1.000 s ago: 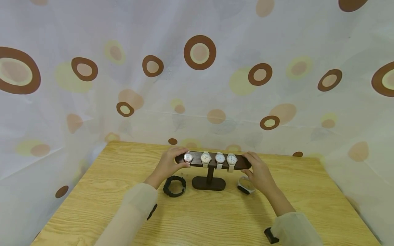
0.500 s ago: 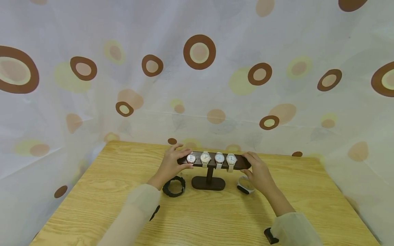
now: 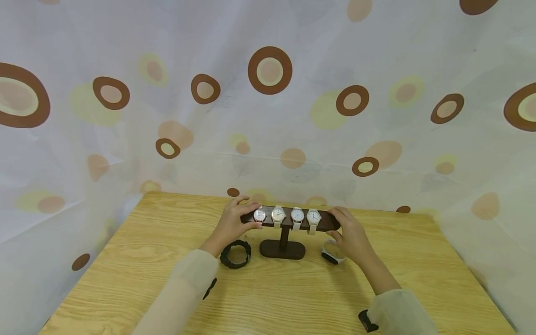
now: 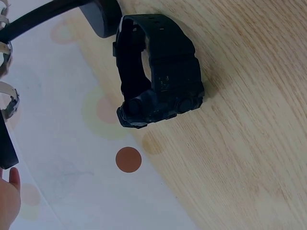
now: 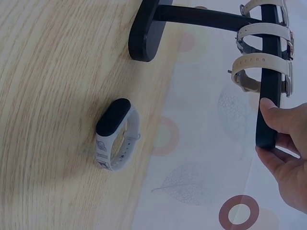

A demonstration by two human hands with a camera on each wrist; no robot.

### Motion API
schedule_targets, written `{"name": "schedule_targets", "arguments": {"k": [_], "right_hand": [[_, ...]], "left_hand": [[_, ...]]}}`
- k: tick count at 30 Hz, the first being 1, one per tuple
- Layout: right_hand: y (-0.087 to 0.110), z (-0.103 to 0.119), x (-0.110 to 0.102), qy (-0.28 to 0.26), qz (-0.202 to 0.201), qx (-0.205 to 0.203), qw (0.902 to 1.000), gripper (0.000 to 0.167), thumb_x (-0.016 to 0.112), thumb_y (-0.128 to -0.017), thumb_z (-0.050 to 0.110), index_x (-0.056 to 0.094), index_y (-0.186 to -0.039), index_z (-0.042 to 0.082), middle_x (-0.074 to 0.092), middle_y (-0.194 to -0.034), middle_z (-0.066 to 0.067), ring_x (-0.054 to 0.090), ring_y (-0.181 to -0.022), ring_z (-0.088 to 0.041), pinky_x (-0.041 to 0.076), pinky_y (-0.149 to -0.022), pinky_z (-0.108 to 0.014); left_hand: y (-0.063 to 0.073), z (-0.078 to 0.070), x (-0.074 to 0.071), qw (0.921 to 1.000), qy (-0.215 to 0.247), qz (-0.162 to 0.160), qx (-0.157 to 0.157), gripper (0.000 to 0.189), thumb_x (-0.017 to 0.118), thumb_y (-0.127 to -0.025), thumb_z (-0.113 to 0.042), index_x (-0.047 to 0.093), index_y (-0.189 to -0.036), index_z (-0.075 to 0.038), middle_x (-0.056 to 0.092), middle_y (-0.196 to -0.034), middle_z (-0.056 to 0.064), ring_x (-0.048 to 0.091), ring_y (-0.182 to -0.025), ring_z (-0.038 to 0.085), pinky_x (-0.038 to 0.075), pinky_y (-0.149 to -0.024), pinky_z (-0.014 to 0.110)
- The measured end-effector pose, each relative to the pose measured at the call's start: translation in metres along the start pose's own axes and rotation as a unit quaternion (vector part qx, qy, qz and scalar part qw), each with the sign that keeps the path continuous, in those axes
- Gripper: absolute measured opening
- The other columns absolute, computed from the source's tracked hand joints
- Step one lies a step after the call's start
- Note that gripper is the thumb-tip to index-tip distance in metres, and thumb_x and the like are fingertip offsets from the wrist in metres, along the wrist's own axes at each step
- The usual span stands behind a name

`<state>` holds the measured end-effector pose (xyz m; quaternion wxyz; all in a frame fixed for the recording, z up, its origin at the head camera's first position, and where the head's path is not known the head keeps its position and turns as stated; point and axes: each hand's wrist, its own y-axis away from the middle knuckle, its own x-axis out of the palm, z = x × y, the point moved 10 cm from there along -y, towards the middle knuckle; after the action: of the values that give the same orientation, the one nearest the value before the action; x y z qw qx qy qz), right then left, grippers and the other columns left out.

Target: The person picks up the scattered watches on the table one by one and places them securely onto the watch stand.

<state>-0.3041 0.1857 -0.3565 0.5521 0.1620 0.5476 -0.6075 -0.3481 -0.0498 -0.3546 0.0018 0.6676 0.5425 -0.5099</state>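
A dark watch stand (image 3: 282, 250) is stood upright in the far middle part of the table (image 3: 272, 298). Four watches are looped round its bar: the end watch (image 3: 259, 215) on the left, then the second watch (image 3: 278, 214), the third watch (image 3: 297, 215) and the fourth watch (image 3: 313, 217).

The end watch has just been slid a little way in along the bar, and the left hand (image 3: 231, 221) was moved with it. The gap to the second watch has been made smaller, so the row seems to be getting more even. In the last half second almost nothing has been shifted.

The end watch is pinched by the left grip, with the thumb in front and the fingers behind. The right end of the bar is held between thumb and fingers by the right hand (image 3: 351, 232), so the stand is likely being kept steady.

No box or cup is seen; the watches are carried by the bar alone. Near the foot of the stand, a black watch (image 4: 175, 62) is left on the table to the left, and a white band (image 5: 108, 142) to the right. Behind it all, a spotted cloth (image 3: 268, 139) is hung.
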Motion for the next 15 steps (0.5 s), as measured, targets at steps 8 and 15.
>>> {"name": "schedule_targets", "arguments": {"k": [8, 15], "right_hand": [[-0.0007, -0.0006, -0.0002, -0.001, 0.001, 0.001, 1.0000, 0.049, 0.073, -0.072, -0.006, 0.054, -0.117, -0.007, 0.054, -0.118, -0.022, 0.056, -0.107, -0.038, 0.051, -0.086, -0.047], [-0.0007, -0.0004, 0.0003, -0.001, 0.001, -0.002, 1.0000, 0.048, 0.073, -0.072, -0.006, 0.054, -0.116, -0.007, 0.054, -0.118, -0.022, 0.056, -0.106, -0.038, 0.051, -0.086, -0.048]], "left_hand": [[-0.0030, -0.0035, 0.0014, 0.9999, 0.005, 0.012, -0.001, 0.055, 0.079, -0.066, -0.019, 0.065, -0.116, -0.003, 0.063, -0.118, 0.016, 0.047, -0.120, 0.036, 0.039, -0.099, 0.057], [-0.0037, -0.0019, 0.0065, 0.9997, 0.008, 0.022, -0.007, 0.055, 0.078, -0.067, -0.020, 0.064, -0.118, -0.004, 0.061, -0.120, 0.017, 0.046, -0.121, 0.035, 0.040, -0.099, 0.055]]}}
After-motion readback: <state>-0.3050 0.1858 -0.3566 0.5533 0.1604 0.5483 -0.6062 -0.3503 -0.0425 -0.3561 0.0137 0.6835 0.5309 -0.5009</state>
